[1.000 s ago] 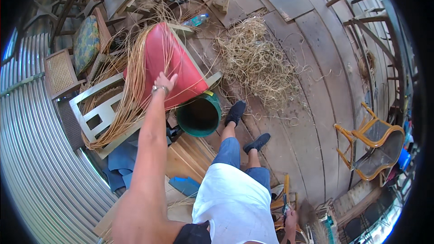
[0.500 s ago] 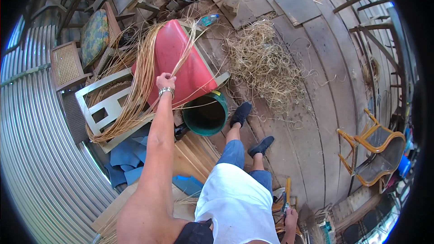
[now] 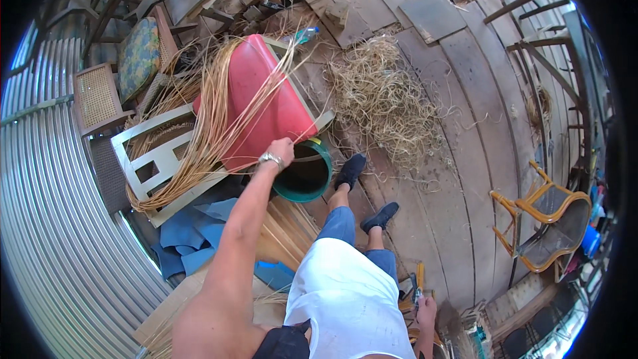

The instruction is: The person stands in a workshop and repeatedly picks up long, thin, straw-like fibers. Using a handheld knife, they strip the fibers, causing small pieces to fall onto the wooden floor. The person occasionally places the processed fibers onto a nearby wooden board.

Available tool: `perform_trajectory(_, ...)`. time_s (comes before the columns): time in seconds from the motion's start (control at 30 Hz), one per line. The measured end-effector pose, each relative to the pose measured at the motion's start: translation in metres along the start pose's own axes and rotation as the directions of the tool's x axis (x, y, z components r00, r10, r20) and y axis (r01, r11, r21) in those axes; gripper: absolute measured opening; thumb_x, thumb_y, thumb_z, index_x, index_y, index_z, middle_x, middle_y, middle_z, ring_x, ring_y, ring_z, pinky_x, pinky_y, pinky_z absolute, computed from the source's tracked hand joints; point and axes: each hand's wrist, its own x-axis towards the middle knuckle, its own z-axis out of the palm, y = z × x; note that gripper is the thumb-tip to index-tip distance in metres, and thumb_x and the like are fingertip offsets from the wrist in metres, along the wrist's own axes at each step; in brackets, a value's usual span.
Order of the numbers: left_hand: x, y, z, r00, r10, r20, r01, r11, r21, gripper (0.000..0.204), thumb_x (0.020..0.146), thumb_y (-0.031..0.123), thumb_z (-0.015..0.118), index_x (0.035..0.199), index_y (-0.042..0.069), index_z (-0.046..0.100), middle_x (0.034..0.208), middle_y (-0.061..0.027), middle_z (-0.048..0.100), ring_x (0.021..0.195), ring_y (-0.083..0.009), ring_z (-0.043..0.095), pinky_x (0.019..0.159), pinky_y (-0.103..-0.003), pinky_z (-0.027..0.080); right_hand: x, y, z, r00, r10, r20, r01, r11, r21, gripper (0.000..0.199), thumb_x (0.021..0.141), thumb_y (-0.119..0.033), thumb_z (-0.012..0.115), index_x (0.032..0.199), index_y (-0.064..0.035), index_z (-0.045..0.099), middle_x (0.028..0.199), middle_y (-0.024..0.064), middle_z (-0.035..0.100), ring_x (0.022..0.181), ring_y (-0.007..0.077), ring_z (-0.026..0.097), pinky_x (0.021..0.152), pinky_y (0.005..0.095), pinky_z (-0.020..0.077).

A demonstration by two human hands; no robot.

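My left hand (image 3: 282, 151), a metal watch on its wrist, is closed above the rim of a dark green bucket (image 3: 323, 186). A thin pale cane strand seems to run through its fingers, though the grip is partly hidden. Beside it, a long bundle of tan cane strands (image 3: 211, 103) drapes over a red cushioned seat (image 3: 256, 70) and a white frame (image 3: 136, 149). At the lower right, my right hand (image 3: 426, 310) is wrapped round a slim hand tool (image 3: 417, 290) with metal and dark bluish parts; its exact kind is unclear.
Tangled cane scraps (image 3: 389, 96) lie on the plank floor (image 3: 458, 226) ahead of my feet. At right stands a wooden chair (image 3: 551, 219). Blue sheet pieces (image 3: 193, 229) and boards (image 3: 289, 223) lie at left, by corrugated metal (image 3: 60, 213). A plastic bottle (image 3: 306, 34) lies beyond the red seat.
My left hand has moved right and nearer, from over the red seat to above the bucket. Strands it gripped now fall loosely across the seat. My right hand still holds the tool.
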Motion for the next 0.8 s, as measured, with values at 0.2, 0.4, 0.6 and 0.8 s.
perform_trajectory(0.2,-0.118,0.137,0.092,0.828,0.243,0.506,-0.372,0.912,0.171,0.035,0.083,0.028,0.054,0.105,0.004,0.067,0.106,-0.0156,0.068,0.096,-0.0316,0.067,0.078,-0.043,0.053,0.032,-0.097,0.032,0.953,-0.298,0.059,0.294,0.953,0.069,0.026,0.096,-0.026,0.051,0.081,-0.0054,0.047,0.058,0.0041,0.049,0.04,0.0124,0.048,0.034,0.0272,0.037)
perform_trajectory(0.4,-0.248,0.277,0.164,0.422,0.756,0.5,-0.747,0.602,-0.28,0.022,0.083,0.019,0.053,0.097,0.009,0.067,0.094,-0.0164,0.068,0.091,-0.0346,0.065,0.078,-0.044,0.051,0.049,-0.162,0.026,0.835,-0.55,-0.004,0.55,0.834,0.033,0.025,0.098,-0.026,0.048,0.084,-0.005,0.046,0.063,0.0037,0.049,0.041,0.0123,0.049,0.035,0.0279,0.0375)
perform_trajectory(0.6,-0.255,0.288,0.126,0.466,0.763,0.448,-0.746,0.611,-0.264,0.028,0.088,0.027,0.053,0.104,0.008,0.066,0.095,-0.018,0.067,0.09,-0.0376,0.063,0.079,-0.046,0.049,0.072,-0.134,-0.017,0.685,-0.717,0.131,0.663,0.537,-0.522,0.027,0.098,-0.027,0.045,0.089,-0.001,0.047,0.078,0.0172,0.061,0.062,0.0314,0.061,0.053,0.0432,0.0454)
perform_trajectory(0.8,-0.281,0.194,0.024,0.573,0.597,0.561,-0.631,0.758,-0.163,0.036,0.091,0.036,0.052,0.109,0.007,0.064,0.103,-0.0164,0.066,0.098,-0.0326,0.063,0.085,-0.04,0.048,0.198,0.008,-0.175,0.41,-0.91,-0.06,0.633,0.332,-0.7,0.026,0.095,-0.026,0.046,0.099,-0.0011,0.053,0.086,0.0234,0.062,0.084,0.0444,0.06,0.07,0.0511,0.0447)
